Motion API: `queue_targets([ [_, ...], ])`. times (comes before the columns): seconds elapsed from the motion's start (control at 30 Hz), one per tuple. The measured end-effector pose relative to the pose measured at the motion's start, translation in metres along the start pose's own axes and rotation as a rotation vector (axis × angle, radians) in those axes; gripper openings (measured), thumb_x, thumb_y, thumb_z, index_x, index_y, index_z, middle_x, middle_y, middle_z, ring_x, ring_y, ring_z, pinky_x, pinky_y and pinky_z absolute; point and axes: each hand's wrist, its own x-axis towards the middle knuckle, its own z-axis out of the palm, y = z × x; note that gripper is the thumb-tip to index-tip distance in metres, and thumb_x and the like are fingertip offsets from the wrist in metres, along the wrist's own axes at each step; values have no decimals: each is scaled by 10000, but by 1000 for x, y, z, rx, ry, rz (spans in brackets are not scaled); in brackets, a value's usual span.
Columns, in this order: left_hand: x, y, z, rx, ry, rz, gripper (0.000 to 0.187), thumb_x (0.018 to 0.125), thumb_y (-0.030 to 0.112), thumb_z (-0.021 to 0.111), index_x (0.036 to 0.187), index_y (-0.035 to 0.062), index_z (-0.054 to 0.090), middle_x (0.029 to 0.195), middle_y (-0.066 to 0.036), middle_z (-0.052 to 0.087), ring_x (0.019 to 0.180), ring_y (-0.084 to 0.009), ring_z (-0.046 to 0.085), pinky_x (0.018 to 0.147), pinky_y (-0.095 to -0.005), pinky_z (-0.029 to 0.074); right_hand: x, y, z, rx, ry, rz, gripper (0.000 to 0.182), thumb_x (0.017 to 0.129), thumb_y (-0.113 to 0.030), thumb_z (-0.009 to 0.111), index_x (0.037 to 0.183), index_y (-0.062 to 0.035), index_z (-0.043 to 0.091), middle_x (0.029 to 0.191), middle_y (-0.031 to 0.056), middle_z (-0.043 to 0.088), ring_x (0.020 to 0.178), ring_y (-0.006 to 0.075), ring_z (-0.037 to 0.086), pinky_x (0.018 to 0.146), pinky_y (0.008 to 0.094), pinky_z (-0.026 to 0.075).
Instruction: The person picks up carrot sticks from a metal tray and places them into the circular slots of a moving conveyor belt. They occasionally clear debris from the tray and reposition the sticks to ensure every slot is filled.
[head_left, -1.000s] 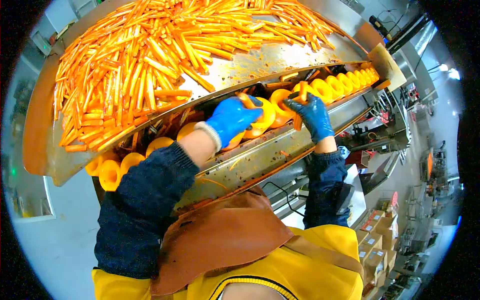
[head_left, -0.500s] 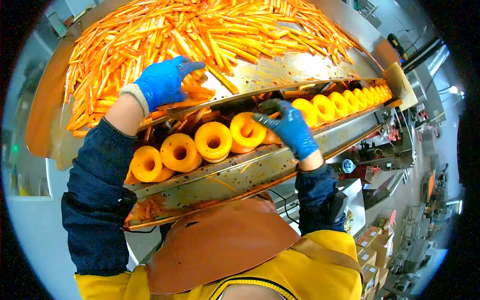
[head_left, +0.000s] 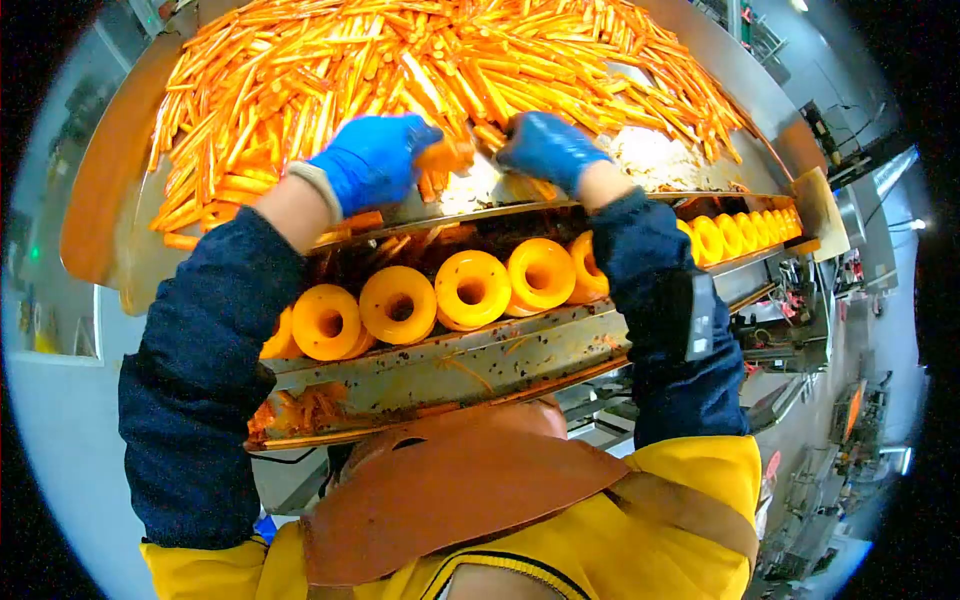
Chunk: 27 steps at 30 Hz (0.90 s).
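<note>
My left hand (head_left: 372, 165), in a blue glove, is closed on a few orange sticks (head_left: 445, 156) that jut out past its fingertips, slightly blurred. To its right, my right hand (head_left: 552, 150), also gloved in blue, has its fingers curled in. One orange stick (head_left: 488, 137) meets its fingertips, but what lies inside the fingers is hidden. Both hands are over the near edge of a metal tray (head_left: 655, 160), whose far side bears a thick pile of glossy orange sticks (head_left: 330, 90).
A row of hollow yellow-orange rollers (head_left: 472, 290) runs along the tray's near side, partly hidden by my right sleeve (head_left: 655, 300). In front of it lies a metal ledge (head_left: 440, 375) with orange scraps (head_left: 300, 412). A tan block (head_left: 820, 212) stands at the right end.
My right hand has moved from above the rollers up onto the tray, and its fingers have closed. My left hand has shifted right and closed on orange sticks. The view has shifted slightly.
</note>
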Motion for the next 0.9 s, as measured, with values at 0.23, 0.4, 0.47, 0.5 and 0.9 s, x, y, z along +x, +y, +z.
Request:
queue_targets([
  [0.23,-24,3,-33,-935,467,-195,270,853,189,605,1083,48,593,908,-69,641,842,-175,623,744,-299,486,-123,32,18,924,480,21,307,794,-144,648,1063,-19,565,806,31,586,699,76,535,613,254,458],
  [0.4,-52,67,-10,-1431,325,-190,244,866,134,597,1079,17,587,962,-48,615,889,-124,569,801,-268,468,-165,44,60,453,356,234,508,670,-257,792,1062,-24,569,857,109,630,726,193,611,657,317,495],
  [0.47,-65,78,23,-1407,168,-207,255,854,100,591,1091,8,582,997,-52,607,944,-134,553,864,-278,446,-158,42,45,422,552,77,416,698,-269,774,988,-21,610,854,118,641,717,221,617,662,325,494],
  [0.5,-70,81,36,-1384,72,-200,275,846,85,588,1108,4,576,1018,-55,604,973,-141,544,895,-286,432,-152,37,33,410,610,29,365,716,-261,760,953,-18,624,856,126,645,728,228,623,666,328,494],
  [0.9,-61,69,-8,-1297,148,-337,296,869,96,564,1160,38,577,1046,-77,634,956,-150,583,831,-285,463,50,-19,4,-135,200,69,471,693,-397,665,927,12,650,925,240,636,886,369,624,784,409,501],
])
